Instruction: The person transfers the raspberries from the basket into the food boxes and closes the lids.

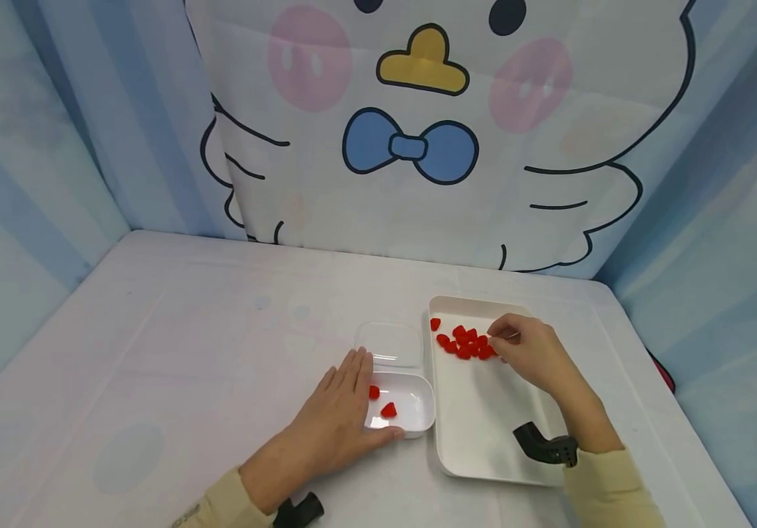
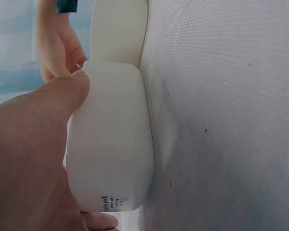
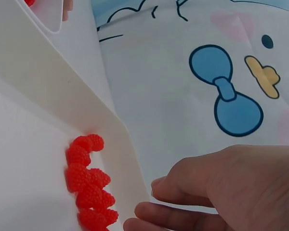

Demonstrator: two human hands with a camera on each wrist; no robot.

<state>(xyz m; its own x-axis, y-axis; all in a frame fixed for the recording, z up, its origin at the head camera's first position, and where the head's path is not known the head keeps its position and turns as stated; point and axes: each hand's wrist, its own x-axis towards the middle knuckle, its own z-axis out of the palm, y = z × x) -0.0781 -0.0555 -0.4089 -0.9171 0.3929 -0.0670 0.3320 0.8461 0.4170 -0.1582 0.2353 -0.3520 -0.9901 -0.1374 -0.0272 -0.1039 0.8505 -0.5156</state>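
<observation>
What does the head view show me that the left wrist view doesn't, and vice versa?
Only the head view: the red berries in the tray and in the small white container, plus the backdrop's blue bow tie.

Only the left wrist view: small dark print on the container's outer wall.

Both: the container, part of the tray, the left hand touching the container, and the right hand.

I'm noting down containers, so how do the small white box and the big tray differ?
The small white box is much smaller than the big tray. The box shows two red berries, while the tray holds a larger cluster. The left hand touches the box, whereas the right hand is over the tray. Both are open on top, with rounded corners, on the same table.
</observation>
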